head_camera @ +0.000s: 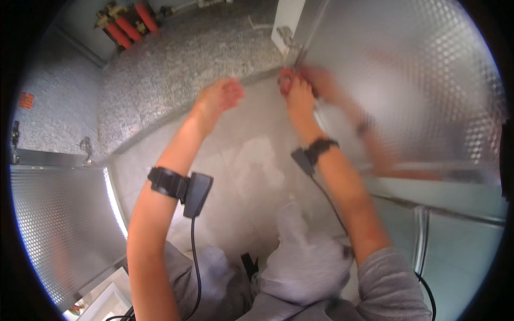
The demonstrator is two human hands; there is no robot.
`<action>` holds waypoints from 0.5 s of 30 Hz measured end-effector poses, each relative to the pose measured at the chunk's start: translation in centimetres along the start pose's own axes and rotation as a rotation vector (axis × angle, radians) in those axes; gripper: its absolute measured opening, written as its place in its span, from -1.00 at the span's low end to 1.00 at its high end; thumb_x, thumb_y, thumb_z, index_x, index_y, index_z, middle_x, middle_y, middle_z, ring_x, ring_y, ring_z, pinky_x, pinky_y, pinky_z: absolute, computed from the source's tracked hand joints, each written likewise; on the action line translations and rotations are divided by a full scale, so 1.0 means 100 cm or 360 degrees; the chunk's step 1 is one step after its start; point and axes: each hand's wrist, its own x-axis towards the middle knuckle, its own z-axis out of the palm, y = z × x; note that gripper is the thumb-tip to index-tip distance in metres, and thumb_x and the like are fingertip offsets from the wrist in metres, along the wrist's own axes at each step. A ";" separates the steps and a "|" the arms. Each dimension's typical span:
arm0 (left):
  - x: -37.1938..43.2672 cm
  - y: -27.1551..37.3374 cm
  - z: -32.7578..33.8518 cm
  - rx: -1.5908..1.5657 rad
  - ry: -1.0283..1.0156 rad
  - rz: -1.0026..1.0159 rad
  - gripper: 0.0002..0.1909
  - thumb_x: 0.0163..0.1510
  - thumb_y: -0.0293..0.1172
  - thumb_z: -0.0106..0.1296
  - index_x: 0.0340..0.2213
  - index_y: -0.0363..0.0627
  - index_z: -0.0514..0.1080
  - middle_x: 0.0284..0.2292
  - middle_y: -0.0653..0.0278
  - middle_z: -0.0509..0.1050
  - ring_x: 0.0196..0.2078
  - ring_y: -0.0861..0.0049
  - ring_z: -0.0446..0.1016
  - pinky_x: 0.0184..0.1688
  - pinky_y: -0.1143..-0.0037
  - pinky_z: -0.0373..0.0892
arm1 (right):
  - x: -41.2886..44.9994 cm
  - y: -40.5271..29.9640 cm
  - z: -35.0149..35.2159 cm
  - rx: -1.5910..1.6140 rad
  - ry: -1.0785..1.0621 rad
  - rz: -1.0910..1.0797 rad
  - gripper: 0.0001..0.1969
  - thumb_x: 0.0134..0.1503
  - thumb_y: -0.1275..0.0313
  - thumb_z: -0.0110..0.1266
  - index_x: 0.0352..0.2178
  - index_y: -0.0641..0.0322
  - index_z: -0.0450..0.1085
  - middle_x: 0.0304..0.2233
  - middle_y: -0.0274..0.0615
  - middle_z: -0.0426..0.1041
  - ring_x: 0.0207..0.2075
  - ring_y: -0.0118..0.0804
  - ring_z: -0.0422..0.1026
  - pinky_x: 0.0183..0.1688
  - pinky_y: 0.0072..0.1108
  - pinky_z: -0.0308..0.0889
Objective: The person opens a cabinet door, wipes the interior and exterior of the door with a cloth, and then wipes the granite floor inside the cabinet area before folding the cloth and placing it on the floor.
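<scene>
My left hand (221,98) hovers near the front edge of a speckled stone cabinet floor (172,72), its fingers loosely bent and holding nothing visible. My right hand (299,94) is at the hinge-side edge of an open textured metal cabinet door (385,96). Its fingers are curled by a small metallic part, too blurred to name, and I cannot tell if they grip it. Just above them a metal hinge (286,36) sits on a white cabinet side panel (287,18). The shiny door mirrors my right forearm.
Red cylindrical fittings with brass-coloured parts (128,28) stand at the back left of the cabinet. A second textured door (66,208) hangs open at left, beside another hinge (86,150). Tiled floor (241,160) lies below. Cables run from the black wrist straps (168,182).
</scene>
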 end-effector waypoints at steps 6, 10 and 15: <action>0.023 -0.067 -0.033 -0.0253 0.0018 -0.0243 -0.68 0.05 -0.24 -0.23 -0.24 -0.20 0.28 -0.26 0.20 0.38 -0.21 0.49 0.36 -0.16 0.52 0.28 | -0.029 0.004 -0.020 -0.0289 -0.0022 -0.0231 -0.90 -0.08 0.48 -0.11 -0.44 0.22 0.23 -0.47 -0.12 0.31 -0.36 -0.17 0.32 -0.37 -0.47 0.28; 0.037 -0.079 -0.035 0.0489 0.0265 0.0038 -0.70 0.02 -0.29 -0.20 -0.26 -0.23 0.30 -0.35 0.20 0.42 -0.32 0.51 0.40 -0.34 0.55 0.31 | -0.109 0.031 -0.095 -0.0546 -0.0139 -0.0287 -0.79 -0.11 0.49 -0.08 -0.35 0.23 0.23 -0.45 -0.18 0.29 -0.39 -0.19 0.32 -0.37 -0.47 0.27; 0.052 -0.095 -0.075 0.0649 0.0400 0.0413 -0.74 0.01 -0.31 -0.18 -0.32 -0.21 0.35 -0.42 0.22 0.44 -0.42 0.57 0.42 -0.46 0.61 0.29 | -0.159 0.043 -0.141 -0.0797 -0.0417 -0.0289 -0.73 -0.15 0.49 -0.01 -0.34 0.23 0.22 -0.45 -0.21 0.29 -0.44 -0.24 0.34 -0.43 -0.55 0.32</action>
